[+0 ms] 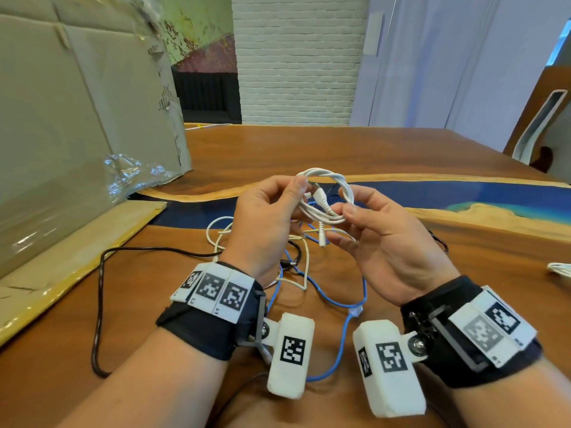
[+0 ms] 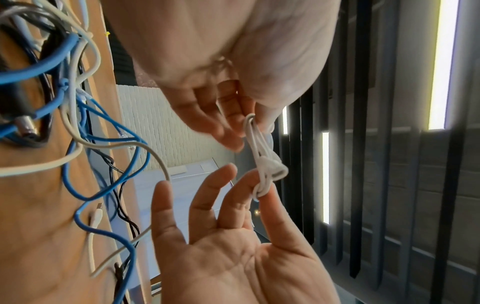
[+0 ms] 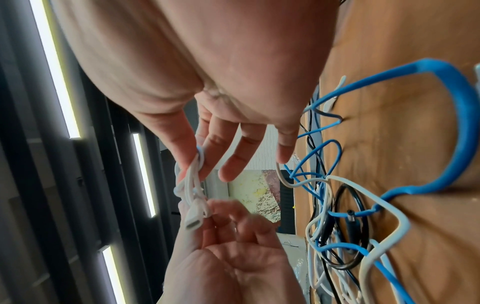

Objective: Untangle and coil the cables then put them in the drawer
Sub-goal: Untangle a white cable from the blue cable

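White coil (image 1: 327,196) hangs in the air btwn my hands, above the table (image 1: 401,149), over the blue strip. The loop stands roughly upright, its long axis running left-right. One plug (image 1: 321,197) lies across the loop's middle, tip pointing up-left; a thinner end dangles below, pointing down. My left hand (image 1: 265,223) pinches the coil's left side w/ thumb and fingertips. My right hand (image 1: 386,239) pinches the right side btwn thumb and index, other fingers loosely spread. Under my wrists lies the tangle: blue cable (image 1: 340,304), cream cable (image 1: 222,230), black cable (image 1: 99,304), all crossing one another on the wood. A cardboard box (image 1: 77,118) stands close on the left, w/ a flat sheet at its foot. Far side and right of the table are open; another white cable (image 1: 560,268) lies at the right edge of view.
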`<state>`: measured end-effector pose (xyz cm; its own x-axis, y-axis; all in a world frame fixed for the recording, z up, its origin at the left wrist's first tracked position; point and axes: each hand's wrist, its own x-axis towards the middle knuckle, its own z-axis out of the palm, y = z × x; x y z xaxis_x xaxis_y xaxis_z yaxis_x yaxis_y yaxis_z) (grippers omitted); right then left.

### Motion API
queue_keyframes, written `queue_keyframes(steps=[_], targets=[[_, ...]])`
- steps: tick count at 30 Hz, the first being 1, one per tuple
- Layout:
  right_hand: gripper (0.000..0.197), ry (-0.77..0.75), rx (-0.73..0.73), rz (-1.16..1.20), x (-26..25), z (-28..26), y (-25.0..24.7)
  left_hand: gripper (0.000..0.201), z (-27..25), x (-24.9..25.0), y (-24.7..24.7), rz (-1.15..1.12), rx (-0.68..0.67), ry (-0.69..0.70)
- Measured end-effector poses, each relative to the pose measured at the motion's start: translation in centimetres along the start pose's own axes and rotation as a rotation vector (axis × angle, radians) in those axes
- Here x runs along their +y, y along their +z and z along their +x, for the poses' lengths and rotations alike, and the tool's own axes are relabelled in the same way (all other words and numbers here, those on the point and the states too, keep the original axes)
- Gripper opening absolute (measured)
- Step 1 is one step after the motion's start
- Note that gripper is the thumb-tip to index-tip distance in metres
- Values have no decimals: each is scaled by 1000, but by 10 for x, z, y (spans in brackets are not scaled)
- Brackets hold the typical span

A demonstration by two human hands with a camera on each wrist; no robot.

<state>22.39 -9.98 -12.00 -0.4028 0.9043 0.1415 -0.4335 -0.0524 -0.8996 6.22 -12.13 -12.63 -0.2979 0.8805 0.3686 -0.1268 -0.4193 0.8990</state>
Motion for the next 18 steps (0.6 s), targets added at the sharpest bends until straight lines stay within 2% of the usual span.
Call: queue_keyframes(steps=[4, 8, 13, 18], targets=[[28, -35, -56, 58, 2, 1, 0, 21, 0, -1, 0, -11, 18, -61], [32, -123, -28, -137, 0, 0, 3, 22, 1, 6, -2, -68, -20, -80], [20, -208, 3, -355, 0, -3, 3, 20, -2, 9, -2, -167, -129, -127], [12, -50, -41, -349, 0, -3, 0, 20, -2, 11, -3, -170, -148, -152]])
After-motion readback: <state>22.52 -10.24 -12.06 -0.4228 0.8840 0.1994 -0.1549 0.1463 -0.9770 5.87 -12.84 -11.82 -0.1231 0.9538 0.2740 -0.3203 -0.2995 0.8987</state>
